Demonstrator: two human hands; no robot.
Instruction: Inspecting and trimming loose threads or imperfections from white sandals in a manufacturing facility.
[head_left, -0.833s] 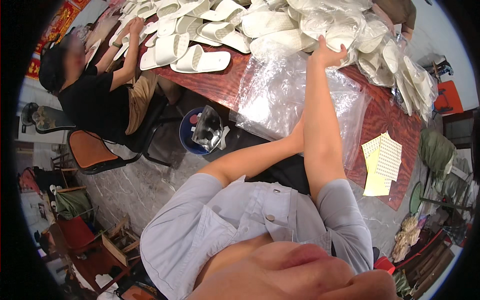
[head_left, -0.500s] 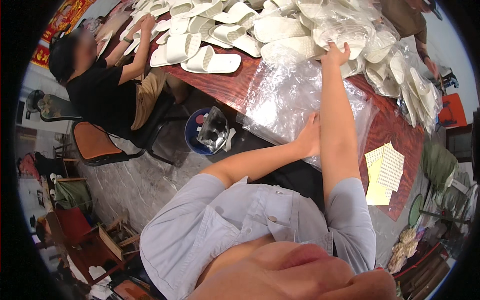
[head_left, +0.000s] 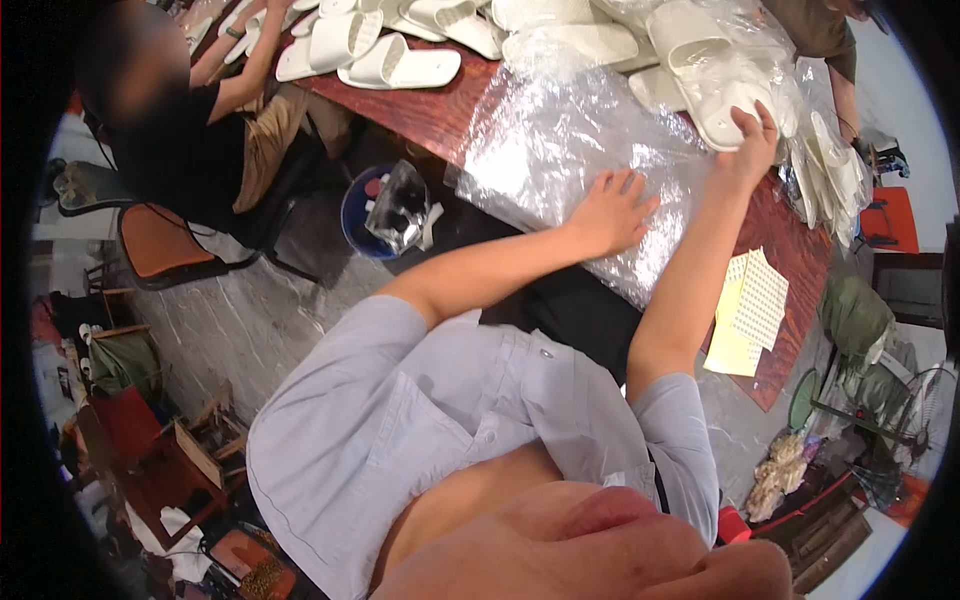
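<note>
My left hand [head_left: 612, 212] rests open, fingers spread, on clear plastic bags [head_left: 535, 165] lying flat at the table's near edge. My right hand [head_left: 748, 150] has its fingers over the near end of a white slipper [head_left: 718, 118] at the right of the pile; the thumb is partly hidden. Crinkled clear plastic [head_left: 775, 85] lies around that slipper and the ones beside it. More bagged white slippers [head_left: 825, 165] hang over the table's right side. Loose white slippers [head_left: 400, 65] lie at the left.
Yellow label sheets [head_left: 745, 310] lie on the reddish wooden table [head_left: 400, 115] near its right corner. A blue bin [head_left: 355, 215] with scraps stands on the floor by the near edge. A co-worker [head_left: 160, 150] sits at the left; another person's arm [head_left: 842, 95] shows at the far right.
My right hand has moved right and nearer to me, and a slipper now lies under its fingers. My left hand has lifted its fingers apart on the plastic. The view has shifted.
</note>
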